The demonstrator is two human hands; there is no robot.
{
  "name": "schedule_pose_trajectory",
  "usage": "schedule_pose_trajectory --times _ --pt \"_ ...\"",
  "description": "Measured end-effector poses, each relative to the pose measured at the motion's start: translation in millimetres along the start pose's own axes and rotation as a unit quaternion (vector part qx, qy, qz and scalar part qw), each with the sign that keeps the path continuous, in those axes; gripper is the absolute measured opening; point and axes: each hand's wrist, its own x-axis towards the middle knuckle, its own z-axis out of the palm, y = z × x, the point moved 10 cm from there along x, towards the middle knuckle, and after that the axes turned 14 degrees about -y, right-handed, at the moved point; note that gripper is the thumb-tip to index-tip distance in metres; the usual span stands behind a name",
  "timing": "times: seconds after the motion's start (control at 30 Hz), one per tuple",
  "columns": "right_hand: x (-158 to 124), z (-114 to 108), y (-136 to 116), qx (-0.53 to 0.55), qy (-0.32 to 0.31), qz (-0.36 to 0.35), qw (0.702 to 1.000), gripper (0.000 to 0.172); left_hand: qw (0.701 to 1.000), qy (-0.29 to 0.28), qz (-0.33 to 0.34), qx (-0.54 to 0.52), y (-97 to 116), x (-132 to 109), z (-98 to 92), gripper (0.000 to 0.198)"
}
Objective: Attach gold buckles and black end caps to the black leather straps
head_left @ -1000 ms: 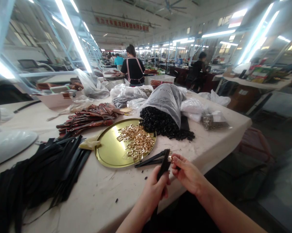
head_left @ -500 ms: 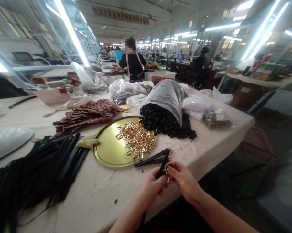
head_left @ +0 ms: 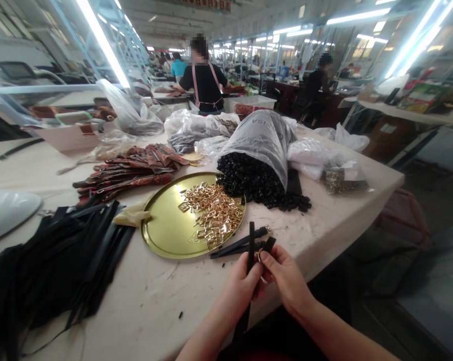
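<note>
My left hand is closed round a black strap that stands upright above the table's near edge. My right hand pinches a small gold buckle against that strap, with a short strap end sticking out above its fingers. Just beyond my hands lie two finished black straps with gold buckles. A round gold tray holds a heap of gold buckles.
A pile of black straps covers the table's left side. Red-brown straps lie behind the tray. A plastic bag spills small black parts. More bags sit at the back. Other people work at tables further off.
My hands have drawn closer to me. The strap has turned upright and the buckle has slid lower on it. My head has tilted down a little.
</note>
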Motion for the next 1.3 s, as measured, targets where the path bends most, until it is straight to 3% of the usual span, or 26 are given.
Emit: schedule_pose_trajectory --times 0.13,0.23,0.47,0.53,0.67,0.73,0.8,0.87,0.93,1.03,1.13,1.2,1.23,1.3 --pt "-3 -7 -13 -0.082 0.035 -0.024 0.996 0.026 1.0 -0.017 0.012 -0.014 -3 2 -2.7 0.025" --pt "0 -6 -26 -0.118 0.009 -0.029 0.993 0.025 0.998 -0.015 -0.018 -0.055 -8 1 -7.6 0.032" --pt "1 4 -15 -0.047 -0.078 0.074 0.993 0.03 0.998 0.001 -0.031 -0.048 3 -8 -10.2 0.028" --pt "-3 8 -27 -0.128 -0.079 0.033 0.988 0.026 0.999 0.014 -0.03 -0.036 3 -11 -9.7 0.026" --pt "-19 8 -66 -0.326 0.003 -0.099 0.94 0.016 0.999 0.042 -0.007 0.007 4 -16 -7.4 0.018" --pt "-20 7 -62 -0.287 -0.017 -0.079 0.955 0.017 0.999 0.041 0.002 0.027 7 -19 -3.9 0.016" --pt "-17 11 -41 -0.165 -0.092 -0.001 0.982 0.02 0.999 0.019 0.005 0.04 12 -22 1.9 0.016" --pt "-19 18 -25 -0.065 -0.15 0.07 0.984 0.023 0.999 -0.007 0.003 0.051 16 -26 6.9 0.015" --pt "-22 20 -25 -0.064 -0.162 0.08 0.981 0.023 0.998 -0.019 -0.005 0.06 17 -29 8.8 0.014" --pt "-27 20 -51 -0.248 -0.116 -0.007 0.962 0.017 0.998 -0.011 -0.005 0.068 15 -30 8.9 0.015" --pt "-41 29 -88 -0.462 -0.045 -0.128 0.876 0.007 0.997 0.017 0.024 0.071 15 -30 9.5 0.016" --pt "-47 36 -100 -0.515 -0.033 -0.175 0.839 0.005 0.996 0.03 0.039 0.069 18 -32 10.5 0.016" --pt "-47 35 -100 -0.506 -0.041 -0.175 0.843 0.005 0.996 0.03 0.04 0.071 19 -32 11.3 0.016" --pt "-37 27 -86 -0.413 -0.084 -0.122 0.899 0.009 0.996 0.017 0.032 0.084 22 -33 12.1 0.017"
